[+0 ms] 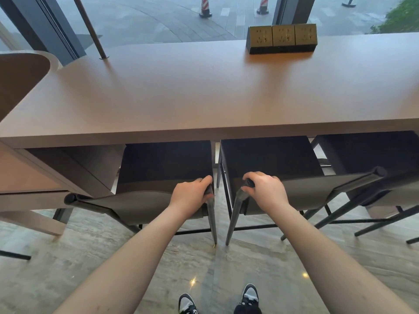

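Two grey high chairs stand side by side, their seats tucked under a long brown table (204,98). My left hand (192,192) grips the right top corner of the left chair's (127,202) backrest. My right hand (265,189) grips the left top corner of the right chair's (317,189) backrest. Both chairs have dark seats and thin dark metal legs, and their inner legs nearly meet on the floor between my arms.
A block of three gold power sockets (282,38) sits at the table's far edge by the window. A third chair (385,159) stands at the right. A slanted metal pole (90,28) meets the tabletop at the back left. My shoes (249,295) are on the stone floor.
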A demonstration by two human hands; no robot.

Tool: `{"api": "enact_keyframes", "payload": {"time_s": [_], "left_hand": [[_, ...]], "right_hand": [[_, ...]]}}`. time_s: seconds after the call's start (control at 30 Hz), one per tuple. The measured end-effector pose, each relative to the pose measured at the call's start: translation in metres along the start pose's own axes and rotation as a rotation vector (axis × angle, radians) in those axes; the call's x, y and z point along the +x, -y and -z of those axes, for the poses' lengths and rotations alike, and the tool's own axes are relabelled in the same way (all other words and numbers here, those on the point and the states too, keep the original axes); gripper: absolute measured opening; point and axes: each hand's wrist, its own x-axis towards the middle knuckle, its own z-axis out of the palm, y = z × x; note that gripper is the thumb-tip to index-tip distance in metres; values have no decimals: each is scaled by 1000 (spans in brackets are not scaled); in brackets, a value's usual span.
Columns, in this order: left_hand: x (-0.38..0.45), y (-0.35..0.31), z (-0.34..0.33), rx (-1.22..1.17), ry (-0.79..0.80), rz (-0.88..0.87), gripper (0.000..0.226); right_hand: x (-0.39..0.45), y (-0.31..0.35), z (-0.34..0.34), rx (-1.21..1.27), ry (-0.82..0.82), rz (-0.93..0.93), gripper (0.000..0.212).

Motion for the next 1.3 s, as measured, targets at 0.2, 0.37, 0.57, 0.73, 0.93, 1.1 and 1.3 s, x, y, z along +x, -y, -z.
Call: {"api": "enact_keyframes", "payload": {"time_s": [0.2, 0.37, 0.57, 0.73, 0.93, 1.1, 1.3], "left_hand": [[3, 9, 4, -22, 56, -49, 27], [-9, 20, 4, 3, 57, -64, 30], [-14, 18, 4, 16, 37, -39, 30], [-10, 12, 5, 9, 33, -4, 30], [-6, 8, 6, 11, 48, 18, 29], [-7, 6, 7, 6, 55, 33, 28], [-8, 4, 8, -12, 50, 37, 30]], "right_hand": [[0, -2, 0, 0, 9, 21, 31], [-1, -5, -3, -20, -17, 61, 35], [-4, -4, -9, -68, -89, 75, 33], [-5, -2, -10, -75, -98, 52, 33], [-6, 1, -8, -62, -91, 32, 35], [-7, 2, -6, -70, -78, 23, 36], [-9, 5, -6, -94, -51, 17, 37]]}}
